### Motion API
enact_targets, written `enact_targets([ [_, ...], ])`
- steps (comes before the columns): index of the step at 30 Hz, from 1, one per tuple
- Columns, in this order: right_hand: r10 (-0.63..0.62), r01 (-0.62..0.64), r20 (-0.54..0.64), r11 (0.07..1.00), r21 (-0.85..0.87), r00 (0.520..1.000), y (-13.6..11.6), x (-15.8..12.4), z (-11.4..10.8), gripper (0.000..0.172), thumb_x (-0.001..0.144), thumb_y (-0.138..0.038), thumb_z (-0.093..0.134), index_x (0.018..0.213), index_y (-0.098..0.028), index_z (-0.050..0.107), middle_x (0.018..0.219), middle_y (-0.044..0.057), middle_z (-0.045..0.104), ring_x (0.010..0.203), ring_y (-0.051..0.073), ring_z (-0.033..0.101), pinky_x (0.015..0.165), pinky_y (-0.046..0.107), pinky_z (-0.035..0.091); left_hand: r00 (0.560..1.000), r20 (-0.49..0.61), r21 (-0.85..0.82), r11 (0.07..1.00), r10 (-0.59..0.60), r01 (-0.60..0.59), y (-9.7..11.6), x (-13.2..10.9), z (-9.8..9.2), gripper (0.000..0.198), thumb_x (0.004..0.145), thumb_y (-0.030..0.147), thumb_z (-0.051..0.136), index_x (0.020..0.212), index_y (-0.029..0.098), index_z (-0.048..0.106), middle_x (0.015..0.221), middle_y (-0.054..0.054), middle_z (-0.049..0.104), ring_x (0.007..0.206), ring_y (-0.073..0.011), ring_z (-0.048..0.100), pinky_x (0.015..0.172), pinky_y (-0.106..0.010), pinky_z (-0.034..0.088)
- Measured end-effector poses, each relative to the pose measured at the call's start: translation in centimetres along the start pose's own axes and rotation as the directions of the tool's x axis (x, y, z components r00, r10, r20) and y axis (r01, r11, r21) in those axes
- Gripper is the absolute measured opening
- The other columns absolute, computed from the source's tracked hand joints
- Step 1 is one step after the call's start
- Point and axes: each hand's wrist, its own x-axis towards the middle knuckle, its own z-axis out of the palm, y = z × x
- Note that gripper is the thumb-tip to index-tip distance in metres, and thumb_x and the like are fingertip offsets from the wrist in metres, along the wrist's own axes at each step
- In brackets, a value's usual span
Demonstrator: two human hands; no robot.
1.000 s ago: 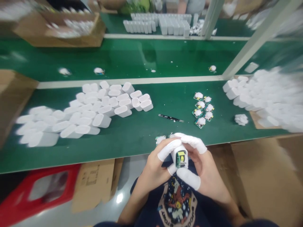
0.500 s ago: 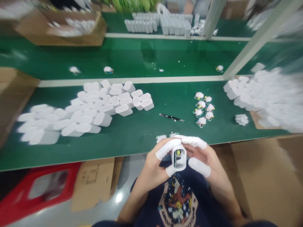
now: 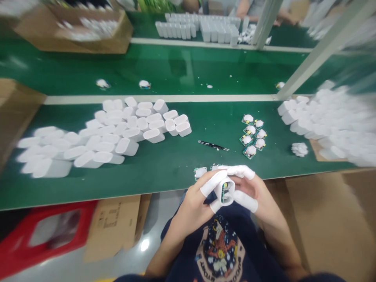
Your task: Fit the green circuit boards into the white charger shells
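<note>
Just past the table's front edge, a white plastic housing (image 3: 219,190) is held with its open end turned up toward me. Inside it sits a green circuit board (image 3: 224,192) with a yellow part. My left hand (image 3: 199,196), in white finger cots, is closed around the housing's left side. On the other side, the white-covered thumb and fingers of my right hand (image 3: 252,192) touch its rim and far side. Close beyond my hands lie loose circuit boards (image 3: 201,172), partly hidden by my fingers. Black tweezers (image 3: 213,145) rest on the green table (image 3: 164,164).
Many white housings (image 3: 126,147) cover the table's left. Several boards with white blobs (image 3: 250,151) stand right of the tweezers, near a crumpled white lump (image 3: 299,149). More housings pile up in a carton (image 3: 331,154). Boards (image 3: 145,84) lie on the green belt (image 3: 117,70) behind.
The boards on the rear belt have shifted right. My hands have moved slightly right and up with the housing, turning it a little, and my right thumb has come against its rim.
</note>
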Motion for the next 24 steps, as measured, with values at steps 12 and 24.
enact_targets([
  [12, -0.108, 0.075, -0.144, 0.973, -0.22, 0.984, -1.0, -0.9, 1.0, 0.023, 0.091, -0.034, 0.082, 0.109, -0.027, 0.069, 0.111, 0.004, 0.083, 0.098, 0.021, 0.082, 0.088, 0.027, 0.066, 0.999, -0.019, 0.001, 0.999, 0.033, -0.033, 0.2, -0.5, 0.4, 0.057, 0.093, 0.003, 0.066, 0.146, 0.021, 0.056, 0.131, -0.014, 0.076, 0.12, -0.0226, 0.077, 0.099, -0.027, 0.064],
  [24, -0.139, 0.108, -0.098, 0.956, -0.274, 0.985, -0.5, -1.1, 0.1, 0.037, 0.089, -0.023, 0.083, 0.124, -0.029, 0.071, 0.124, 0.005, 0.08, 0.11, 0.022, 0.079, 0.101, 0.033, 0.064, 0.999, -0.037, 0.02, 0.999, 0.032, -0.031, -0.1, -0.5, 0.5, 0.054, 0.094, 0.004, 0.066, 0.144, 0.02, 0.057, 0.132, -0.015, 0.076, 0.121, -0.0236, 0.076, 0.101, -0.031, 0.064],
])
